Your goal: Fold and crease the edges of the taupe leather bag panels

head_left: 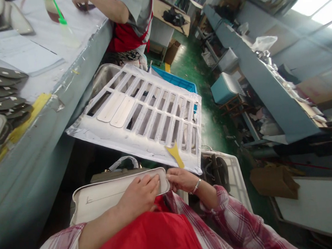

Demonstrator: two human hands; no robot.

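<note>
Panel [107, 195] lies under left hand's [142, 190] flat fingers, right hand [183, 179] curled at its end, grip unclear.

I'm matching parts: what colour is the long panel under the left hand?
Off-white; the long panel shows best in the head view.

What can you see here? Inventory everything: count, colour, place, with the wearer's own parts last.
Long rounded panel: 1, cream, lower centre
Slatted rectangular rack: 1, white, centre
Flat rounded strips: 2, cream, on rack
Flat forked piece: 1, yellow, rack's near edge
Plastic crate: 1, blue, behind rack
Long table: 1, bluish side, left
Papers: several, white, upper left
Stacked flat pieces: several, olive, left edge
Lidded box: 1, pale blue, right of centre
Cardboard boxes: several, brown, right half
Co-worker: 1, grey sleeve, red apron, top
Blurred clutter: uncountable, mixed, right
Plaid sleeves: 2, red and white, bottom
Apron: 1, red, bottom
Left hand: 1, bare, on panel
Right hand: 1, bare, panel's right end
</note>
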